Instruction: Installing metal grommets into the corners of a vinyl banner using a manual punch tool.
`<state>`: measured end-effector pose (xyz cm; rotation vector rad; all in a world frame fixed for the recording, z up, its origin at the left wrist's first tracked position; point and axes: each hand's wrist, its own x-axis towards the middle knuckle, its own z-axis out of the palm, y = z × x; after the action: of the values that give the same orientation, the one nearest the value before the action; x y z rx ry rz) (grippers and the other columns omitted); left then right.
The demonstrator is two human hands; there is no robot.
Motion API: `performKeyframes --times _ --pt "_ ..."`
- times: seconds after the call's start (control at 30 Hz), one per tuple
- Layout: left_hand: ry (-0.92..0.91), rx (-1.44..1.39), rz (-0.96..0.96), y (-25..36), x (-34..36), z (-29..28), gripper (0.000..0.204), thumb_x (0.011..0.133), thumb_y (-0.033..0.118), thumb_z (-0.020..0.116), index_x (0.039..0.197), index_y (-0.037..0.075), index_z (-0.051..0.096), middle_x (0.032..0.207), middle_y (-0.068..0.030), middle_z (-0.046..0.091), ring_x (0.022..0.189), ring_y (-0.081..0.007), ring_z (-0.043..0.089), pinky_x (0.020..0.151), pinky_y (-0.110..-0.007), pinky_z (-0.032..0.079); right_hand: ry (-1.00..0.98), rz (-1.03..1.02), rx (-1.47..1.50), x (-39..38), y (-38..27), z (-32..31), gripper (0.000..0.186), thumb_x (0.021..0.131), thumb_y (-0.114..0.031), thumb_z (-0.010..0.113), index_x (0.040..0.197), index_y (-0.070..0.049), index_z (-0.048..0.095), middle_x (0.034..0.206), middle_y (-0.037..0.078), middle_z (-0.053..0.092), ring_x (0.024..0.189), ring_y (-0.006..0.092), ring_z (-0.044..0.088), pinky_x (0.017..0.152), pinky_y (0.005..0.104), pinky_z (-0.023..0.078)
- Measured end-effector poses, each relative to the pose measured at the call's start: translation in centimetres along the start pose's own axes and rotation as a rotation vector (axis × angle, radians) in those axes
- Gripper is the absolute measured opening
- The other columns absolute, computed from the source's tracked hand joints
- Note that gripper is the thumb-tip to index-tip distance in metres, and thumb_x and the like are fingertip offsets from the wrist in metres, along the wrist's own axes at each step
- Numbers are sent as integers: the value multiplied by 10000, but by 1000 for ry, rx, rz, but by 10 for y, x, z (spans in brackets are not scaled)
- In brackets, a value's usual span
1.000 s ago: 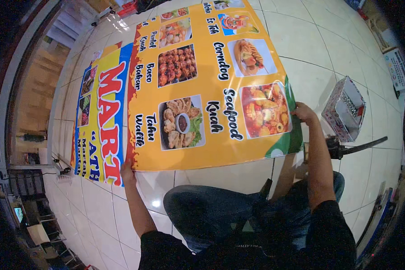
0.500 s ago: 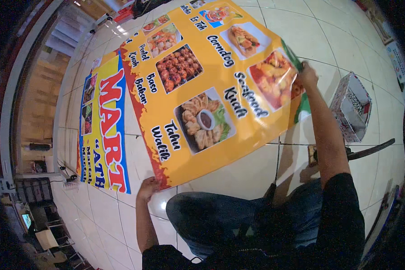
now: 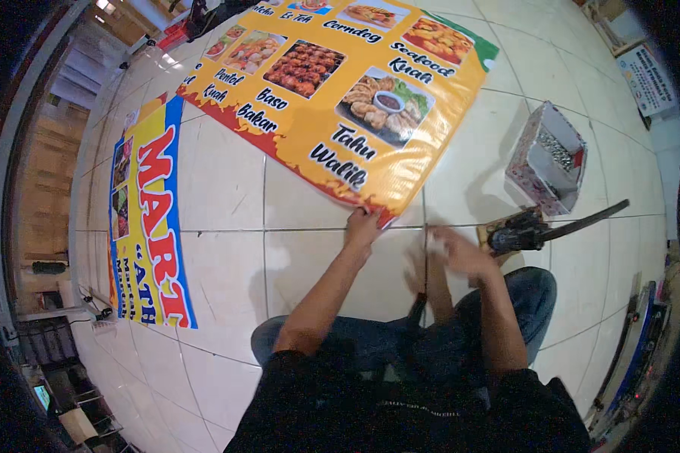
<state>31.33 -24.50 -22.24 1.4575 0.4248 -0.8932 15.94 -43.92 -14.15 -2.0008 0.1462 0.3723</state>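
Observation:
My left hand [image 3: 363, 220] is closed on the lower corner of an orange banner [image 3: 453, 128] with red flame edging, food photos and lettering, lying across the tiles. My right hand [image 3: 453, 243], blurred, is off the banner to the right, its fingers loosely apart with nothing visible in them. It is beside a black metal tool [image 3: 521, 230] with a long handle on a wooden base. A yellow and blue banner [image 3: 153, 189] with red lettering lies separately on the left.
An open cardboard box [image 3: 544, 166] of small silver metal pieces sits beyond the tool. Along the left runs a metal-framed opening [image 3: 19, 189]. A printed sign [image 3: 646, 79] is at the upper right, and long items [image 3: 631, 347] lie at the lower right.
The orange banner has swung up and right, away from the yellow one, uncovering tiles between them. My left hand moved right with its corner; my right hand let go of the far corner and came down.

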Motion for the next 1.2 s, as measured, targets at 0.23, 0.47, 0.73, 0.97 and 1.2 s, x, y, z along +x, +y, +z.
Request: performKeyframes --times 0.23,0.47,0.73,0.97,1.2 --pt "74 -82 127 -4 -22 52 291 902 138 633 1159 30 552 1065 -105 619 912 -209 634 724 -333 593 279 961 -605 -185 -27 -118 508 733 -329 692 1154 -54 614 1026 199 670 1007 354 626 890 449 497" --pt "97 -59 117 -23 -43 26 272 907 170 629 1009 -79 591 937 -151 634 800 -207 651 700 -318 594 67 9 -301 -133 39 -156 776 610 -262 870 1284 -62 540 1242 130 595 1125 242 562 986 366 441" --pt "62 -31 159 -35 -42 18 243 887 114 632 979 -109 606 897 -157 652 745 -214 669 676 -306 595 110 145 133 -98 14 -110 483 710 -231 821 1101 -8 645 1012 81 697 902 142 641 846 313 505" --pt "10 -98 155 -39 -44 6 199 844 68 662 960 -86 615 859 -141 655 733 -215 668 696 -307 591 364 136 231 -54 -48 -2 290 782 -168 769 998 7 688 849 57 705 738 97 606 712 265 503" --pt "35 -153 85 -37 -40 9 167 830 53 674 941 -61 623 853 -110 645 700 -197 647 671 -292 578 462 195 291 -43 -55 27 405 766 -192 761 1109 -8 649 914 101 716 807 153 660 781 284 502"
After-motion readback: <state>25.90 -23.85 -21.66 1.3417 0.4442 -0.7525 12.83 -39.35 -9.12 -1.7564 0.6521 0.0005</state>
